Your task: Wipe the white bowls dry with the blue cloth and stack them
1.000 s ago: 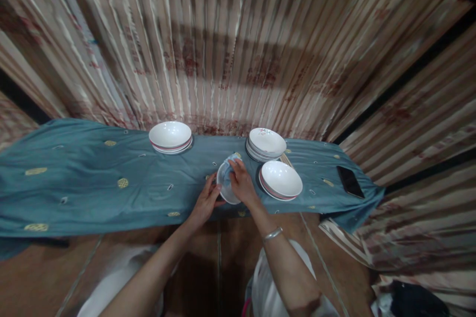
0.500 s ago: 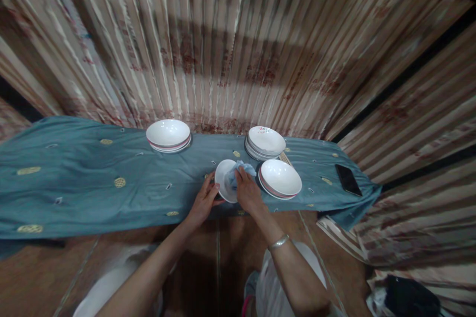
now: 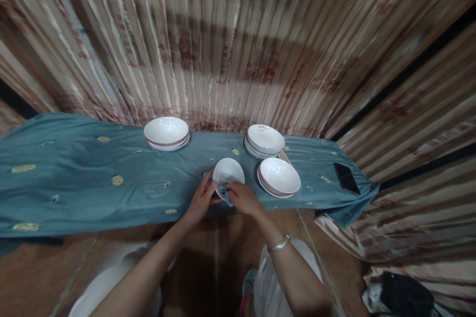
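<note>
A small white bowl is held over the front part of the table, its inside facing up. My left hand grips its left side, thumb near the rim and fingers underneath. In my right hand is a crumpled light blue cloth, pressed to the near inner side of the bowl and hanging over its near rim. A silver bangle circles my right wrist. Just right of the bowl stands a stack of white bowls with a red band.
White plates are stacked behind, with chopsticks beside them. Another bowl stack stands at the back left. A black phone lies at the right on the teal tablecloth. Pleated curtains hang behind.
My right hand has drawn the cloth from the right inner side of the bowl to its near side. The bowl has tilted somewhat; my left hand keeps its hold.
</note>
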Available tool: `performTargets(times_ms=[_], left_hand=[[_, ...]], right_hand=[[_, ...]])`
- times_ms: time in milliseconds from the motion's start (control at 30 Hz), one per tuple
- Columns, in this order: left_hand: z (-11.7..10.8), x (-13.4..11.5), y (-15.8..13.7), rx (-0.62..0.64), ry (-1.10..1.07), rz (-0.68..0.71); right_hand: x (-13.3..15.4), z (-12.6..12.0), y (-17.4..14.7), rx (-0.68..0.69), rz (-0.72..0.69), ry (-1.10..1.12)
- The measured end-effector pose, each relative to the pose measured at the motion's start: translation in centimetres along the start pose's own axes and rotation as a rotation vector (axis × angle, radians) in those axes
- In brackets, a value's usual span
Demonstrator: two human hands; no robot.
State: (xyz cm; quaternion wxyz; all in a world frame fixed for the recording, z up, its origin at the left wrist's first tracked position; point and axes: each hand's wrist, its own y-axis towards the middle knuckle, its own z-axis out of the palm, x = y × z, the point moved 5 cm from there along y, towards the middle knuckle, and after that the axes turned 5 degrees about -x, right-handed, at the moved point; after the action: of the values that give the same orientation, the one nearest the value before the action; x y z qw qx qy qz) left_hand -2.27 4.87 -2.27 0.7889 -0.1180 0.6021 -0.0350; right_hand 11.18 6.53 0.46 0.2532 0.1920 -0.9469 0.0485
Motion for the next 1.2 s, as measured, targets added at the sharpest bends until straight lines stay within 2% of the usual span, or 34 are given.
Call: performTargets(times_ms=[167, 300, 467, 600, 767, 900, 1067, 1200], left_hand=[[-0.2, -0.1, 0.0, -0.014, -0.008, -0.005], [-0.2, 0.0, 0.1, 0.001, -0.032, -0.008], [-0.2, 0.3, 0.3, 0.016, -0.055, -0.004], [-0.2, 0.5, 0.4, 0.019, -0.057, -0.003], [-0.2, 0.4, 0.3, 0.018, -0.046, -0.011], [-0.2, 0.3, 0.3, 0.018, -0.023, 0.0], [-0.2, 0.3, 0.5, 0.028, 0.016, 0.011], [-0.2, 0.3, 0.6, 0.023, 0.027, 0.002]], right_hand=[[0.8, 0.3, 1.0, -0.042, -0.05, 0.296], [1.0, 0.8, 1.7, -0.13, -0.083, 0.377], [1.2, 1.0, 2.2, -0.206, -0.123, 0.215], [1.1, 0.6, 2.0, -0.209, -0.1, 0.006], [0.8, -0.2, 1.5, -0.159, -0.038, -0.249], [0.3, -0.6, 1.1, -0.091, 0.013, -0.324], [-0.2, -0.6, 1.1, 0.06, 0.02, -0.229], [-0.4, -0.8, 1.3, 0.11, -0.006, 0.014]])
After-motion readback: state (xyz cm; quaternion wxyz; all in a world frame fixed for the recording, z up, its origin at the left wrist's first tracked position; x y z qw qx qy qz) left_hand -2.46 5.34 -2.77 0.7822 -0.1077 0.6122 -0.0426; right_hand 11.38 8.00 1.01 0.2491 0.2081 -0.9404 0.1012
